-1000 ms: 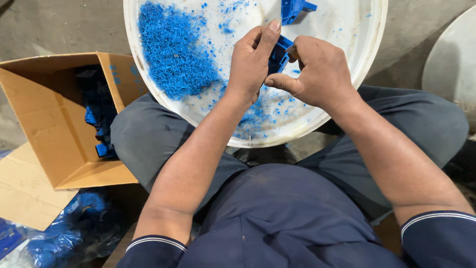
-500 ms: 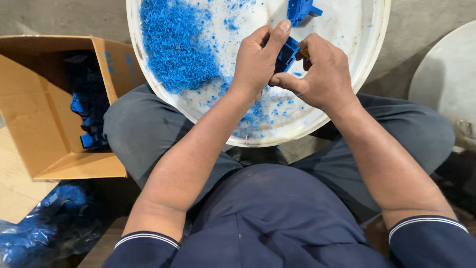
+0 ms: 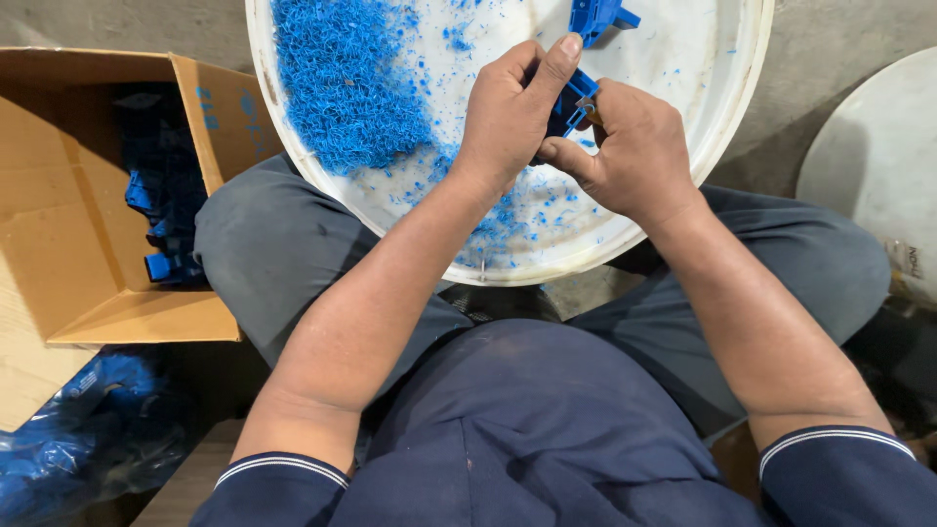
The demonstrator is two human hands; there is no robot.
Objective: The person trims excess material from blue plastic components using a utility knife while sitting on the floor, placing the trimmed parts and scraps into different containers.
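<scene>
Head view: two hands point(image 3: 571, 132) on one blue plastic part point(image 3: 574, 101), a second part point(image 3: 597, 17) apart.

Lighting even and soft, from above. White tray point(image 3: 712, 107) bright without glare. Cardboard box point(image 3: 88, 293) interior shadowed. Focus sharp; slight edge distortion.

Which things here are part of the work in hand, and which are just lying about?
In use:
- left hand and right hand, both gripping a blue plastic part
- white tray under them
- pile of blue shavings on it

Lying about:
- second blue part on the tray
- cardboard box of blue parts
- blue plastic bag
- white disc
</scene>
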